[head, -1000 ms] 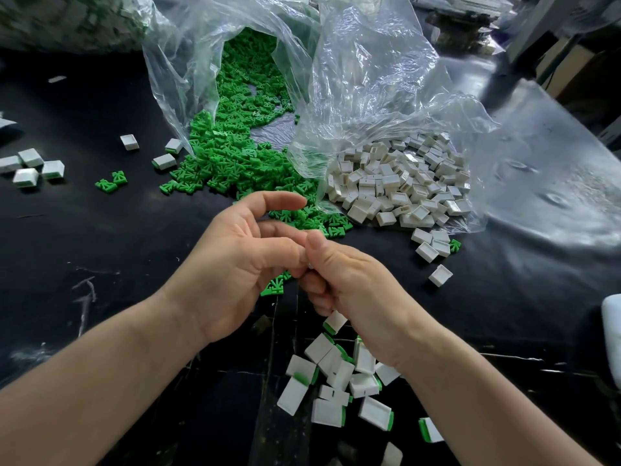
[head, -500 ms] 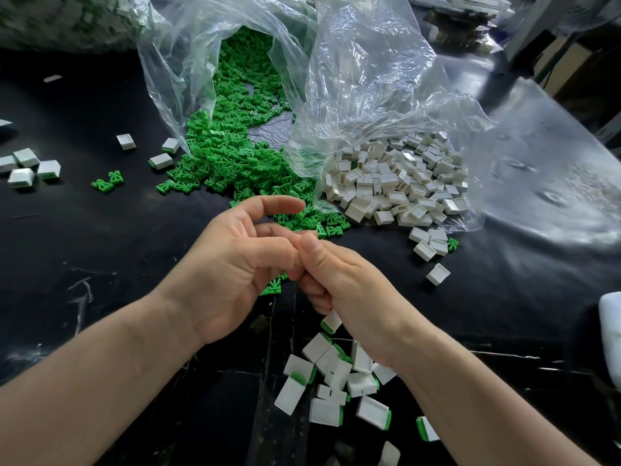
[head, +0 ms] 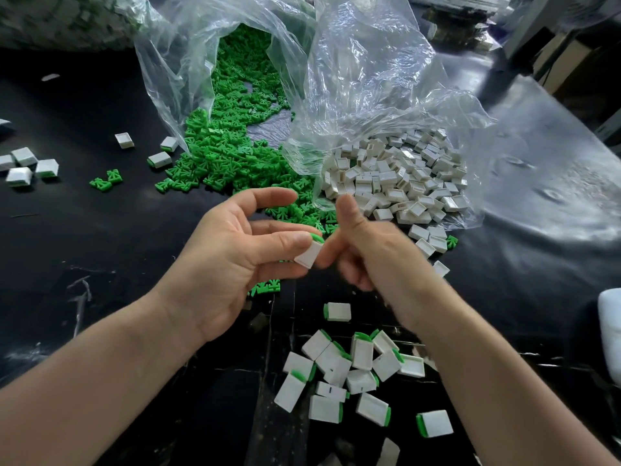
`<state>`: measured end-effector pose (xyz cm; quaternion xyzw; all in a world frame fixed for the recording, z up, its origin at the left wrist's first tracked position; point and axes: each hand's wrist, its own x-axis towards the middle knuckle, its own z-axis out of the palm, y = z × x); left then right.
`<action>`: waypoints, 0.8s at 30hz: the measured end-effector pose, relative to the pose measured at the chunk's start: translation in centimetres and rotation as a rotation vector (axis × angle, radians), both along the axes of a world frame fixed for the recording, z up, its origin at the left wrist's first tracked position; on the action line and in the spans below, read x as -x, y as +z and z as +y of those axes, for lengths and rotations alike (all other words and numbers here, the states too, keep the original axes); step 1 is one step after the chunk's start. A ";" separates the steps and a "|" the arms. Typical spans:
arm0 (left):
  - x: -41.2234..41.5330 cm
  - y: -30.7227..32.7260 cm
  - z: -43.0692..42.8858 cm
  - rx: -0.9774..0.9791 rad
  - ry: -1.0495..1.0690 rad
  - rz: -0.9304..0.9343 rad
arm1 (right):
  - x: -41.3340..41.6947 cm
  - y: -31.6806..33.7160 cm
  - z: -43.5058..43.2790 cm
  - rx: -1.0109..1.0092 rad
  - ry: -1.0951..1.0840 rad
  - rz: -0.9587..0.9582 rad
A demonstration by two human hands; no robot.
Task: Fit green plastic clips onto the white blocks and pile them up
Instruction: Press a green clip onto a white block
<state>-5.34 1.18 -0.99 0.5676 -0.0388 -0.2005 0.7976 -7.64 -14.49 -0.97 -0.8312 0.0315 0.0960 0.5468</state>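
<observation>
One white block point(head: 308, 255), tilted, with a green clip point(head: 316, 237) showing as a rim at its upper end, is pinched in the fingertip grip of the left hand point(head: 235, 260) above the black bench point(head: 100, 264). The right hand point(head: 373, 257) just beside it is too blurred to tell what its grip holds. Half a second ago the two hands were pressed together and hid the block; now they have parted, above about fifteen finished blocks point(head: 361, 354) piled near the person, with two clear bags beyond, one point(head: 174, 79) spilling loose clips point(head: 218, 156) and the other point(head: 369, 68) holding bare blocks point(head: 386, 176).
</observation>
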 end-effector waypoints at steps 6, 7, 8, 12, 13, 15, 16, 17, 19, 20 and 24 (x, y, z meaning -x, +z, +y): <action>1.5 0.1 -0.3 -0.256 -0.340 -0.139 | -2.0 -1.3 -3.5 0.413 -0.337 -0.229; 1.7 0.1 -0.3 -0.290 -0.403 -0.160 | -2.3 -1.6 -3.8 0.518 -0.350 -0.242; 1.8 0.2 -0.4 -0.321 -0.426 -0.180 | -2.5 -1.9 -4.1 0.588 -0.351 -0.237; 1.4 0.3 -0.4 -0.354 -0.264 -0.170 | -3.1 -2.6 -4.6 0.799 -0.315 -0.166; 1.2 0.3 -0.4 -0.345 -0.219 -0.151 | -3.1 -2.7 -4.6 0.828 -0.310 -0.162; 0.9 0.1 -0.4 -0.314 -0.157 -0.112 | -3.2 -2.8 -4.6 0.851 -0.310 -0.161; 0.7 0.0 -0.4 -0.308 -0.131 -0.101 | -3.2 -2.7 -4.7 0.853 -0.303 -0.162; 0.6 -0.2 -0.3 -0.310 -0.102 -0.093 | -3.2 -2.6 -4.8 0.853 -0.292 -0.168; 0.4 -0.5 -0.3 -0.309 -0.041 -0.079 | -2.9 -2.2 -4.8 0.784 -0.270 -0.201; 0.3 -0.6 -0.2 -0.305 -0.010 -0.076 | -2.7 -2.0 -4.5 0.663 -0.261 -0.225; 0.1 -0.9 -0.2 -0.371 0.033 -0.202 | -1.1 -0.4 -1.3 -0.067 -0.070 -0.102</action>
